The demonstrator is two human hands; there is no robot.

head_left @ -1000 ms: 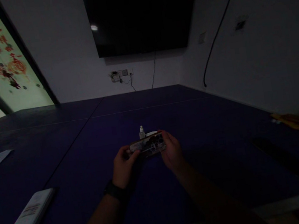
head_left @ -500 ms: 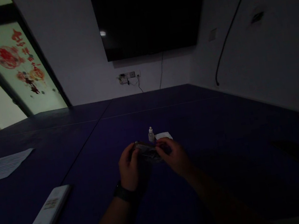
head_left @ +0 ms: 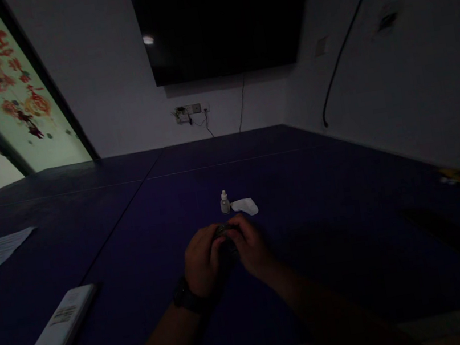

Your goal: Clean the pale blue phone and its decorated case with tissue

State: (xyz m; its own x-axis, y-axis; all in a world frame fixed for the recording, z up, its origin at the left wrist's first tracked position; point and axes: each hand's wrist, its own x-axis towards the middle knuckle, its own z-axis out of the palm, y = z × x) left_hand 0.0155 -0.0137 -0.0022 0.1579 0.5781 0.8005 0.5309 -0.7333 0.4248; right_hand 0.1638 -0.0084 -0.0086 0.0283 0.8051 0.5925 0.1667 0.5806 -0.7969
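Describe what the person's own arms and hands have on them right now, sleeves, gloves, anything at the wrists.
Both forearms are bare to the frame's bottom edge, with no sleeves in view. The left hand has a dark band, like a watch or wristband, around its wrist. The right hand is bare, with no glove or band visible. The dim light hides finer details such as rings.

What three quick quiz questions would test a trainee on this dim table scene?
1. True or false: both hands meet around one small dark object.
2. What stands just beyond the hands: A) a mug B) a small dropper bottle C) a lamp?
3. Which wrist wears a watch?

Key: 1. True: left hand and right hand close on the object. 2. B, the bottle beside a white cloth. 3. Left, the watch.
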